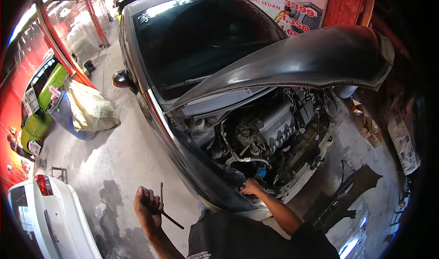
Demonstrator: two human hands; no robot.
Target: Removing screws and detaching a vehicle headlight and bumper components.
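Observation:
My left hand (147,206) is closed around a thin, dark, bent rod-like tool (173,219), held out over the floor to the left of the fender. One end of the rod points up past my fingers, while the longer part slants down to the right. At the front corner of the black car's engine bay (270,135), my right hand (250,186) is closed next to the inner edge of the black fender (201,172). Whatever its fingers grip is hidden. Just beyond it sits a blue cap (261,172). Above the engine, the black hood (311,60) stands raised.
A detached dark bumper piece (347,195) lies on the floor at right, with cardboard boxes (370,131) beyond it. To the left are a white car (59,222), a blue drum (68,117) with a pale sack (93,108), and a green car (34,117). The side mirror (122,79) juts out.

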